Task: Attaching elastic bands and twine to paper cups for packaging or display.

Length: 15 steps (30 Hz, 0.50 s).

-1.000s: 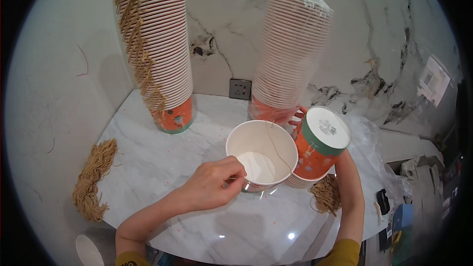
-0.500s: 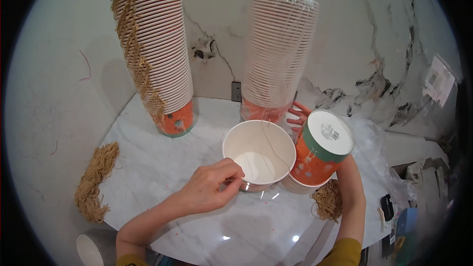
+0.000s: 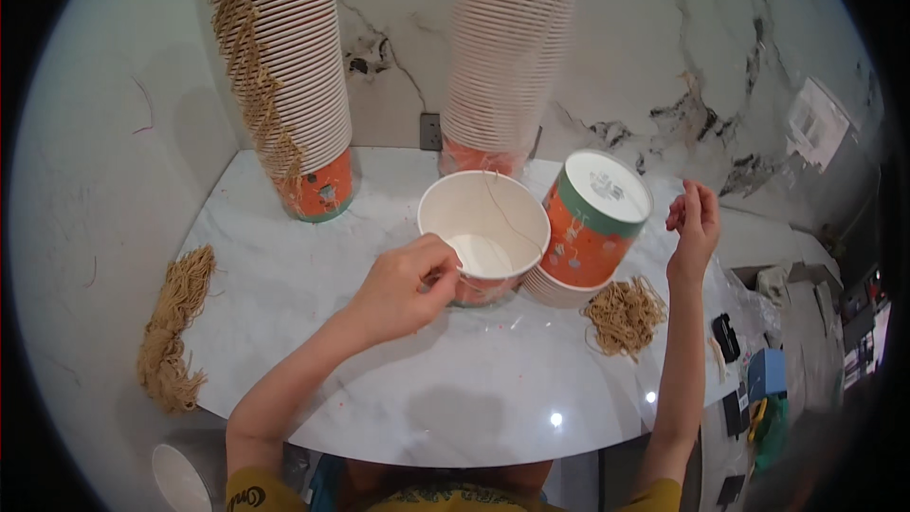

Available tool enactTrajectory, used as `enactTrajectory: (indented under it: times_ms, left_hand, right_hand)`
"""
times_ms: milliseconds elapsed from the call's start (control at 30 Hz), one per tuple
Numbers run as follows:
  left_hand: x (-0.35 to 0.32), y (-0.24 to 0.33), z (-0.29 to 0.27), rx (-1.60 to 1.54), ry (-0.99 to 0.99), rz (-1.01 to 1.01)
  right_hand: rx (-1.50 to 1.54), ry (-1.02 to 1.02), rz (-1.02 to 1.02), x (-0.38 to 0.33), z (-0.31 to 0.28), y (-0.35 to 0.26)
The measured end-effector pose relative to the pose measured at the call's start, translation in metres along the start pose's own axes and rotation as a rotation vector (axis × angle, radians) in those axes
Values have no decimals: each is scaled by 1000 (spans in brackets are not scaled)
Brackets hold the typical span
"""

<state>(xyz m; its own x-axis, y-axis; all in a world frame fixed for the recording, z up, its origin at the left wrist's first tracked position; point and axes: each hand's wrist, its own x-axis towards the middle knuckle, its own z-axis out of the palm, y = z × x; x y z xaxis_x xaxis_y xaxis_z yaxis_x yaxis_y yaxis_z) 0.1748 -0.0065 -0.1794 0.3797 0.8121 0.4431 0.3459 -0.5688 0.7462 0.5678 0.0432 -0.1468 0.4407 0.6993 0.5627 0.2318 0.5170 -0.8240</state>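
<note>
cup (image 3: 483, 228) on tbl (image 3: 379, 389), stacks (image 3: 284, 57) behind, string bundles (image 3: 173, 332) l + r

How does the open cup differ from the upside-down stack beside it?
The open cup stands mouth up; the upside-down stack, mouth down. The open cup shows one rim, the upside-down stack several. The open cup shows its pale inside, the upside-down stack its white base. Both have orange walls.

Mustard sleeves (image 3: 661, 496) — short, dark lettering (image 3: 250, 498), bare forearms (image 3: 301, 374)

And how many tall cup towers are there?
2: the left tower, with string down its side, and the plastic-wrapped tower to its right.
</note>
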Motion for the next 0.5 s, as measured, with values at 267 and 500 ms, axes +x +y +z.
enactTrajectory:
  times_ms: [267, 500]
  left_hand:
    - [0, -4, 6, 18, 45, -10]
    - [-1, -8, 6, -15, 46, -34]
  right_hand:
    - [-624, -421, -302, -140, 29, -13]
    - [-556, -390, -175, -97, 43, 32]
